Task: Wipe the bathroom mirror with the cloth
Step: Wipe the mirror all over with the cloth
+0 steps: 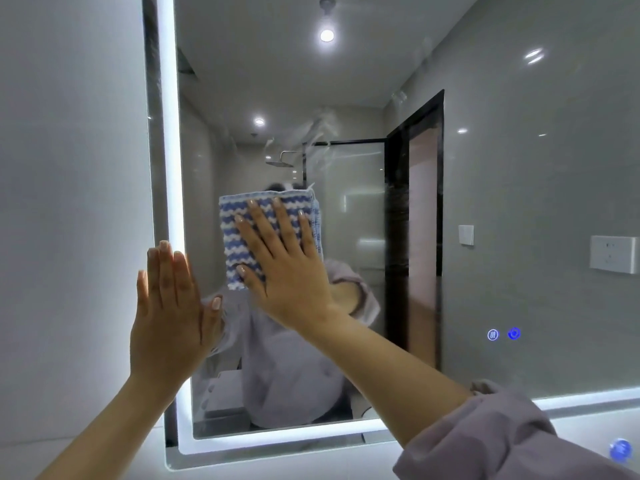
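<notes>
Right hand (pixel 287 268) spread flat on wavy-striped blue-white cloth (pixel 239 237), glossy lit-edged mirror (pixel 519 202), left hand (pixel 169 313) flat, fingers together

No words, brand names or numbers can be read. The only signs are two small lit symbols on the mirror (pixel 519 202), toward its four o'clock corner. One is a pale ring symbol (pixel 492 335) holding three wavy upright lines. Just beside it, at its three o'clock, is a blue round symbol (pixel 514 333) too blurred to make out.
</notes>
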`<state>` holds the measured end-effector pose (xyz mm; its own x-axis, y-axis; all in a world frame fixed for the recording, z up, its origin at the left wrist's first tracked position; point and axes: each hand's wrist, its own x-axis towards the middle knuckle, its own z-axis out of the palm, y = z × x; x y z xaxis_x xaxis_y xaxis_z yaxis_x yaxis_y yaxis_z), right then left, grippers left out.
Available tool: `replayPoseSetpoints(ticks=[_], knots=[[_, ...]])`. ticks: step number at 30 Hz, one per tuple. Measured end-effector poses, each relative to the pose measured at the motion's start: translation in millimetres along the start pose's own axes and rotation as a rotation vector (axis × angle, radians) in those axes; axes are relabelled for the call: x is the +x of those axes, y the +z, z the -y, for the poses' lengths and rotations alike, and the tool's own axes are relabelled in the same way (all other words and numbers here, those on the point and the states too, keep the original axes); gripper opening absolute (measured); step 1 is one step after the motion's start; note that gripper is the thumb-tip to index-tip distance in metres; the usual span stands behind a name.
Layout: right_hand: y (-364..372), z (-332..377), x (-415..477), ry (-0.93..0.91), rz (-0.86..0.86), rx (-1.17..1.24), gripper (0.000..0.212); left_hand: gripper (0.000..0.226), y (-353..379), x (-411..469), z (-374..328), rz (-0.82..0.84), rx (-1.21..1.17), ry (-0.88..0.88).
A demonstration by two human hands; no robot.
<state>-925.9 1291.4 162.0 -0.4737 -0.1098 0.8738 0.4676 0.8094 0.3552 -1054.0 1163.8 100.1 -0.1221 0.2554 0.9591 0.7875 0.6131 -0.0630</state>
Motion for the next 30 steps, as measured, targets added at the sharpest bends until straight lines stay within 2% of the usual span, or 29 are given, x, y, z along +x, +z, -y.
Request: replayPoseSetpoints(ticks=[5, 10, 15, 21, 24, 30], knots=[[-4.0, -30.0, -12.3, -0.104, 0.033, -0.049, 0.061, 0.080, 1.5, -0.7, 2.9, 0.005, 0.009, 0.017], [-9.6, -84.9, -47.0, -0.093, 0.009, -0.096, 0.060, 0.080, 8.2, -2.8, 8.2, 0.020, 0.059, 0.039], [-17.5, -153.1, -80.7, 0.036, -0.003, -0.119, 0.061, 0.080, 10.0, -2.9, 10.2, 0.004, 0.074, 0.040], [-34.8, -228.5, -115.5, 0.327, 0.006, -0.129, 0.065, 0.083, 12.6, -2.6, 11.4, -0.018, 0.081, 0.048], [-38.8, -242.1, -125.4, 0.422, -0.015, -0.112, 0.065, 0.082, 12.7, -2.1, 10.3, -0.013, 0.077, 0.041], [-36.0, -235.3, -125.4, 0.474, -0.026, -0.084, 0.065, 0.082, 6.0, -3.0, 8.0, -0.003, 0.048, 0.035]])
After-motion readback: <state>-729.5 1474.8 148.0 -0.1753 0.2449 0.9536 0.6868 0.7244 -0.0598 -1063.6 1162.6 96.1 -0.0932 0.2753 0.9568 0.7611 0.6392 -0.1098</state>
